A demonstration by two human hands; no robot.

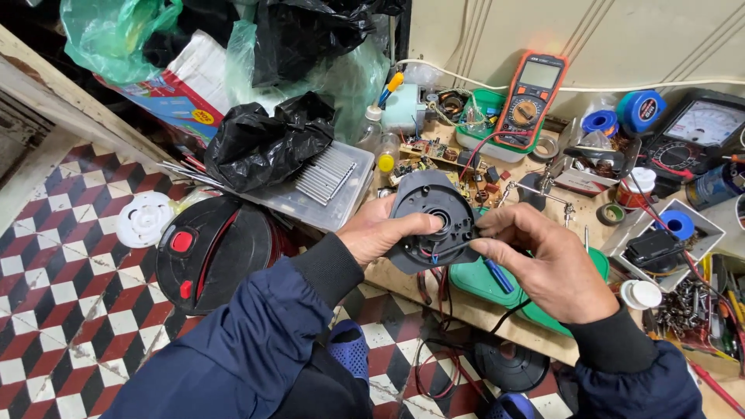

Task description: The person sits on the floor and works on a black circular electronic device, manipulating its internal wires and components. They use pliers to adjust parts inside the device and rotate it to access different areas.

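Head view is showing 2 hands holding a round dark grey motor housing (pixel 431 219) above the workbench's (pixel 466 306) front edge. Left hand (pixel 382 233) is gripping its left rim, thumb lying across the face. Right hand (pixel 543 268) is pinching the wires (pixel 450 250) at its right side, fingers closed. Orange multimeter (pixel 532 97) is lying near the back edge. Green tray (pixel 497 283) is sitting just below the housing.

Left hand (pixel 380 233) and right hand (pixel 547 268) raised together, fingers (pixel 497 250) curled, pinching.
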